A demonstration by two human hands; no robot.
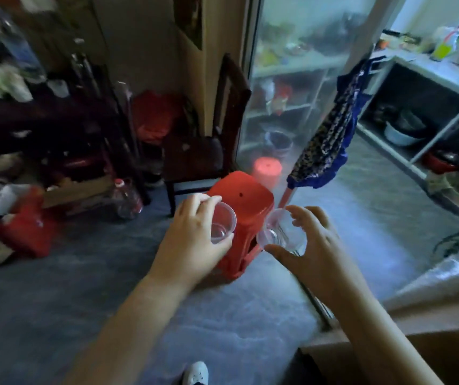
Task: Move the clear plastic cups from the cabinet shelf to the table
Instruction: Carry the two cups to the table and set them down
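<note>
My left hand (pixel 192 234) grips a clear plastic cup (pixel 222 223) by its side, the mouth tilted toward me. In my right hand (pixel 308 240) is a second clear plastic cup (pixel 281 234), lying nearly sideways with its base pointing left. Both cups are held in the air over the grey floor, just in front of a red plastic stool (pixel 239 215). The two cups are a short gap apart and do not touch. A dark table (pixel 28 118) crowded with blurred items stands at the far left.
A dark wooden chair (pixel 211 140) stands behind the stool. A glass sliding door (pixel 300 87) with a blue patterned cloth (pixel 331 134) lies ahead. White shelving (pixel 428 112) is at right, a red bag (pixel 25 229) and plastic bottle (pixel 127 198) at left, a cardboard box (pixel 406 354) near right.
</note>
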